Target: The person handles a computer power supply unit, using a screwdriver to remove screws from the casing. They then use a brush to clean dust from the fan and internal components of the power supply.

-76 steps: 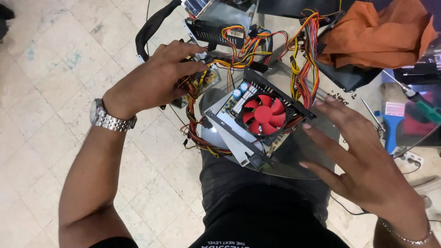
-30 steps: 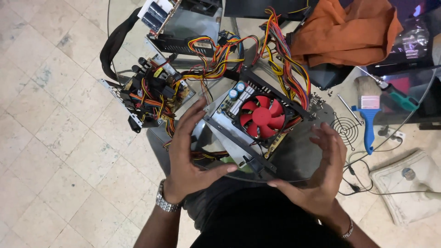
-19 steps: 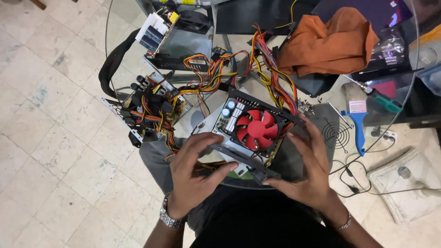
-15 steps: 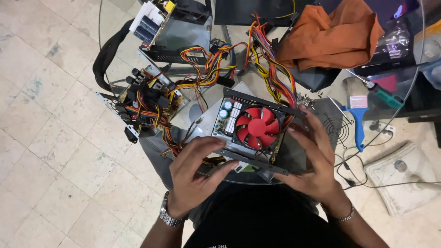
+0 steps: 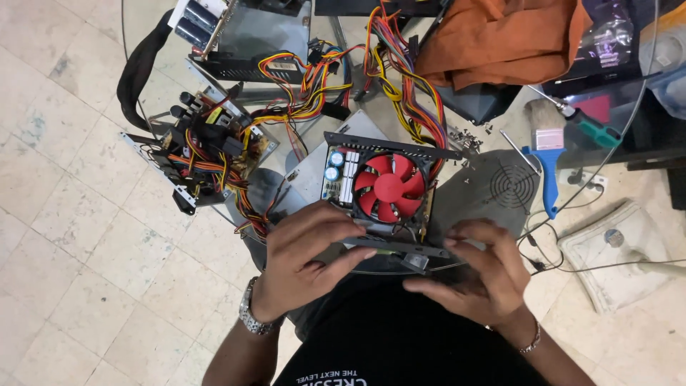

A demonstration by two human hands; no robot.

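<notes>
A circuit board with a round red fan (image 5: pixel 389 187) sits in a black metal frame on the round glass table (image 5: pixel 143 154). My left hand (image 5: pixel 307 246) grips the near left edge of the board with its fingers curled over a black strip. My right hand (image 5: pixel 479 275) holds the near right end of the same black strip, fingers bent around it. Both hands are at the table's near rim, just in front of my body.
An open power supply (image 5: pixel 207 154) with bundled coloured wires lies to the left. A grey metal case (image 5: pixel 250 39) stands at the back, beside an orange cloth (image 5: pixel 500 36). A blue brush (image 5: pixel 547 154), a green-handled screwdriver (image 5: pixel 586 129) and a metal fan grille (image 5: pixel 511 187) lie to the right.
My hands came in from the sides and closed on the near edge of the fan board. The board turned so that it sits squarer to me.
</notes>
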